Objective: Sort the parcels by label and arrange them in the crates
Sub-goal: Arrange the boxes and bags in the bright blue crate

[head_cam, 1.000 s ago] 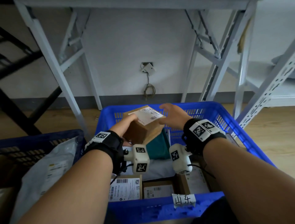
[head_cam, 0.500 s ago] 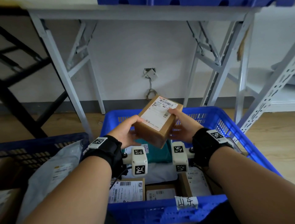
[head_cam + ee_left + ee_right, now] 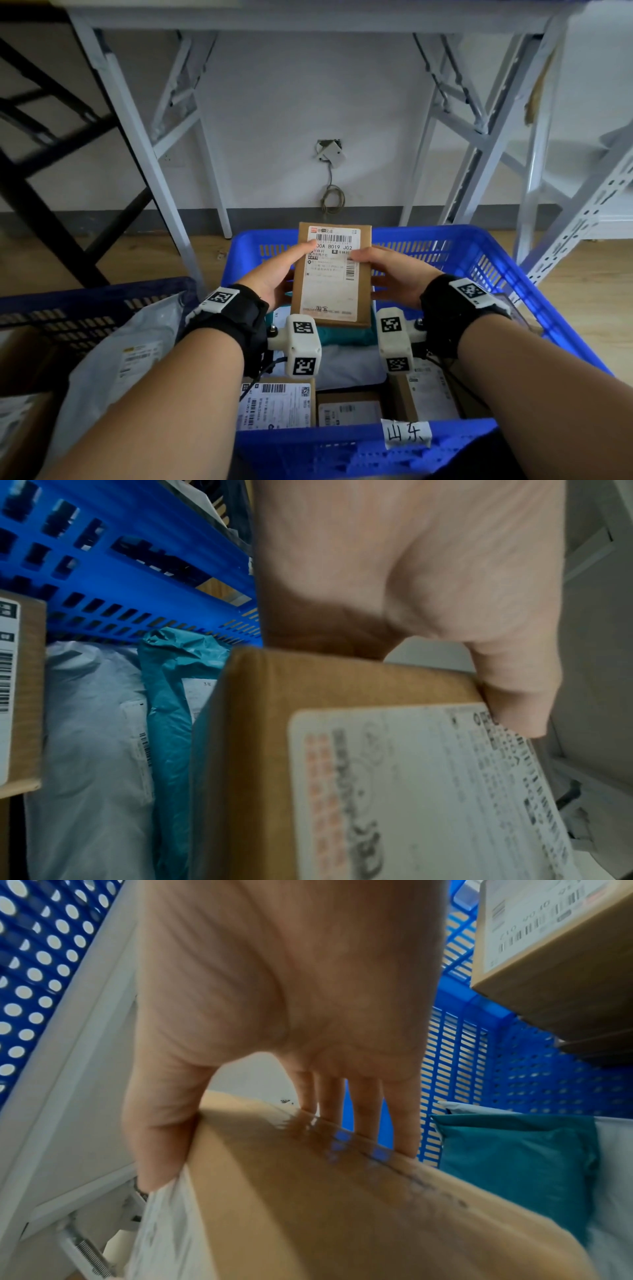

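A brown cardboard parcel [image 3: 331, 274] with a white shipping label facing me is held upright above the blue crate [image 3: 479, 246]. My left hand [image 3: 287, 270] grips its left edge, thumb on the label. My right hand [image 3: 380, 267] grips the right edge, thumb on the label too. In the left wrist view the thumb [image 3: 514, 696] lies over the parcel [image 3: 342, 750] corner. In the right wrist view the fingers [image 3: 363, 1110] reach behind the parcel [image 3: 342, 1204]. A handwritten paper tag [image 3: 407, 435] is stuck on the crate's near rim.
Inside the blue crate lie a teal bag [image 3: 346, 337], a white bag [image 3: 352, 366] and labelled boxes [image 3: 277, 404]. A darker crate [image 3: 85, 301] at the left holds a grey bag [image 3: 113, 359]. White table legs [image 3: 144, 137] and a metal rack [image 3: 582, 212] stand behind.
The parcel has been raised and turned from tilted to upright, so its label now faces me. My right hand slid from its top to its right edge.
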A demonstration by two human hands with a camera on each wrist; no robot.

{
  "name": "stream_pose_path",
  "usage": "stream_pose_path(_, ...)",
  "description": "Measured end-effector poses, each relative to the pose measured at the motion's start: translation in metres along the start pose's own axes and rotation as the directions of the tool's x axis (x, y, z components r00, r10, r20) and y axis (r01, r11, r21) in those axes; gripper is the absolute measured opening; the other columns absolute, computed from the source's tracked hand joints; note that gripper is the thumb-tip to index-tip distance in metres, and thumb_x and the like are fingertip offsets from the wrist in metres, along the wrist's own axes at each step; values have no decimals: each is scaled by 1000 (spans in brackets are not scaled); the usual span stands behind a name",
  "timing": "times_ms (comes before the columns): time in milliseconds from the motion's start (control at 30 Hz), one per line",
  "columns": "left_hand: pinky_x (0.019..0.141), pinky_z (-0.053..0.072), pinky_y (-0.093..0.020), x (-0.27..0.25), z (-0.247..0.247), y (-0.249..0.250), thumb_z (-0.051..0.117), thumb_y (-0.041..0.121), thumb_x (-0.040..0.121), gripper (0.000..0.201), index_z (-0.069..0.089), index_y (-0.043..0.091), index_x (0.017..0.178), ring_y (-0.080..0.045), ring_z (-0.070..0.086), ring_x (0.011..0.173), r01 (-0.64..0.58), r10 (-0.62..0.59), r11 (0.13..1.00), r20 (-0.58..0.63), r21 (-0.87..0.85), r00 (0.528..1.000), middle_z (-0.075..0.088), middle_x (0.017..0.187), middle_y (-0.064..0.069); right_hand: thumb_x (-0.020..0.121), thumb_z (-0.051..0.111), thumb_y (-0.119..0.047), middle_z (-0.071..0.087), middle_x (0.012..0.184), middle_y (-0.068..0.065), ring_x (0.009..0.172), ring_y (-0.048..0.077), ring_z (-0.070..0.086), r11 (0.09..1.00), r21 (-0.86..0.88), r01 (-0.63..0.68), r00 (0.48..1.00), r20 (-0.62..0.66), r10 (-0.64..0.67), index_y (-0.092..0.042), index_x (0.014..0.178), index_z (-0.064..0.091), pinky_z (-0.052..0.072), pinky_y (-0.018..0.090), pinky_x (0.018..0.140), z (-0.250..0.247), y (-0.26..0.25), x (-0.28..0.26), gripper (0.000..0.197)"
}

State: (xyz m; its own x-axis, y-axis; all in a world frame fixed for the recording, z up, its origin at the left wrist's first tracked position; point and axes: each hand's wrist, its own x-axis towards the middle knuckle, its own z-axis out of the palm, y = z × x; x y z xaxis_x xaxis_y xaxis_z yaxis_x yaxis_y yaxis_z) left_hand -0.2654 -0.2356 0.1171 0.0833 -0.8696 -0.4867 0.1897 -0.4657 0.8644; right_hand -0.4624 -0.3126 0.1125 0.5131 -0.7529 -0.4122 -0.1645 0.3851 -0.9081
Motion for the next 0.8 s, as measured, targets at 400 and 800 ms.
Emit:
stream_pose_path(400,90,52,-41,3,-1,-2,67,49,81,47,68,16,114,-27,67,106,-9,9,1000,6,-20,1000,72,111,-11,66,80,-35,70,116,5,108,25,63,999,-36,-23,999,32,24,-20,120,62,52,39,84,-7,3,2,59)
stream_pose_path(800,77,58,-43,4,1,-7,69,30,84,34,65,8,109,-27,63,93,32,-32,994,-4,103,999,66,99,-14,58,85,-34,71,111,4,98,19,67,965,-253,72,996,-40,-85,-23,119,65,55,38,82,-15,14,11,65)
